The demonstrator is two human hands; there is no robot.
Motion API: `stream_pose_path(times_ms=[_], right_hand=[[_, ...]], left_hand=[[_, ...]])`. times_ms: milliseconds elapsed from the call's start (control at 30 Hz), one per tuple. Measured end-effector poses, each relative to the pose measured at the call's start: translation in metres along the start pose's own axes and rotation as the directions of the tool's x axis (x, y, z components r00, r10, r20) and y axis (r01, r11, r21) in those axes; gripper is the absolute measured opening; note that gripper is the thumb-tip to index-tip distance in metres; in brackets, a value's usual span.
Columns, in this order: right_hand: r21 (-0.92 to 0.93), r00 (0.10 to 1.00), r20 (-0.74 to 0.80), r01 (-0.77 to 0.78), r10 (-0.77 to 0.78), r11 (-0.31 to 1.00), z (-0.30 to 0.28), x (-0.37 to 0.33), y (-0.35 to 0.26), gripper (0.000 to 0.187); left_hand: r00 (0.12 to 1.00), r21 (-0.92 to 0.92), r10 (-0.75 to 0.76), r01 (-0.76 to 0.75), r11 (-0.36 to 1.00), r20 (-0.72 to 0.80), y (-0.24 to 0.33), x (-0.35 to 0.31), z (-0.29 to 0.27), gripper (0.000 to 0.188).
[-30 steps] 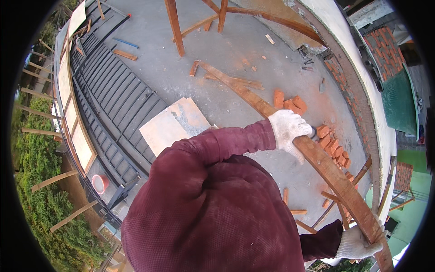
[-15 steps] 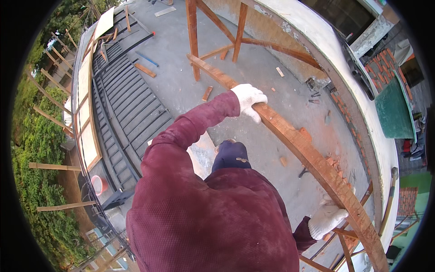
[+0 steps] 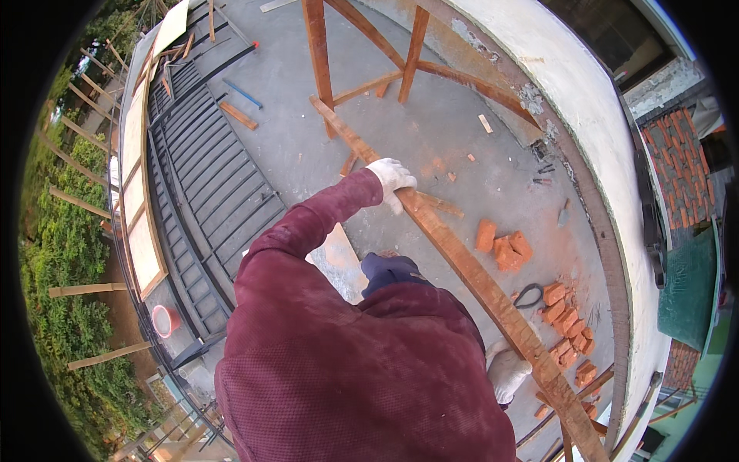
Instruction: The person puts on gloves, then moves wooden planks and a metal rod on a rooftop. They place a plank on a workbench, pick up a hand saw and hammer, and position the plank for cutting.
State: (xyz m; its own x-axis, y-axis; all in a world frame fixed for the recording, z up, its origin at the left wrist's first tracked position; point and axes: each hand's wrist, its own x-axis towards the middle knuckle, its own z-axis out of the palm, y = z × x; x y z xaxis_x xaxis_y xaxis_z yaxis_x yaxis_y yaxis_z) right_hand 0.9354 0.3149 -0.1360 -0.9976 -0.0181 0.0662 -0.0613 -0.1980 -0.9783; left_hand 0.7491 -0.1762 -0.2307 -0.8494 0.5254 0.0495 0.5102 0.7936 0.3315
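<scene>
A long reddish-brown wooden beam [image 3: 469,266] runs slantwise from the far middle to the near right. My left hand [image 3: 393,182], in a white knitted glove, is closed around the beam toward its far end. Farther down, my right hand [image 3: 509,371], gloved in the same white, grips the beam from its left side; the beam hides some of its fingers. Past my left hand, the beam's far end lies close to the upright leg of a wooden frame [image 3: 315,54]; I cannot tell whether they touch.
Broken orange bricks [image 3: 566,323] lie on the grey concrete floor [image 3: 369,85] right of the beam. A curved white parapet wall [image 3: 608,138] bounds the right side. Dark metal grilles [image 3: 215,165] lie at left, near a pink bucket [image 3: 164,320]. Hand tools [image 3: 543,175] rest near the wall.
Both hands and the beam have shifted left across the view. More of the bricks on the right now shows. Each hand keeps its hold on the beam.
</scene>
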Motion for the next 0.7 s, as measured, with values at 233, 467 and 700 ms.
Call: stream_pose_path(times_ms=[233, 467, 700], right_hand=[[0.127, 0.997, -0.048, -0.058, 0.065, 0.990, -0.004, 0.012, 0.006, 0.065], [0.089, 0.962, 0.042, -0.273, 0.270, 0.958, 0.047, 0.055, -0.058, 0.025], [0.051, 0.972, 0.000, -0.235, 0.235, 0.971, 0.035, 0.066, -0.040, 0.044]], left_hand=[[1.000, -0.065, 0.010, -0.011, 0.998, -0.008, -0.009, 0.029, 0.026, 0.076], [0.958, 0.077, -0.273, 0.266, 0.961, 0.088, -0.083, 0.018, 0.044, 0.086], [0.967, -0.026, -0.250, 0.252, 0.967, 0.047, -0.099, 0.040, 0.048, 0.079]])
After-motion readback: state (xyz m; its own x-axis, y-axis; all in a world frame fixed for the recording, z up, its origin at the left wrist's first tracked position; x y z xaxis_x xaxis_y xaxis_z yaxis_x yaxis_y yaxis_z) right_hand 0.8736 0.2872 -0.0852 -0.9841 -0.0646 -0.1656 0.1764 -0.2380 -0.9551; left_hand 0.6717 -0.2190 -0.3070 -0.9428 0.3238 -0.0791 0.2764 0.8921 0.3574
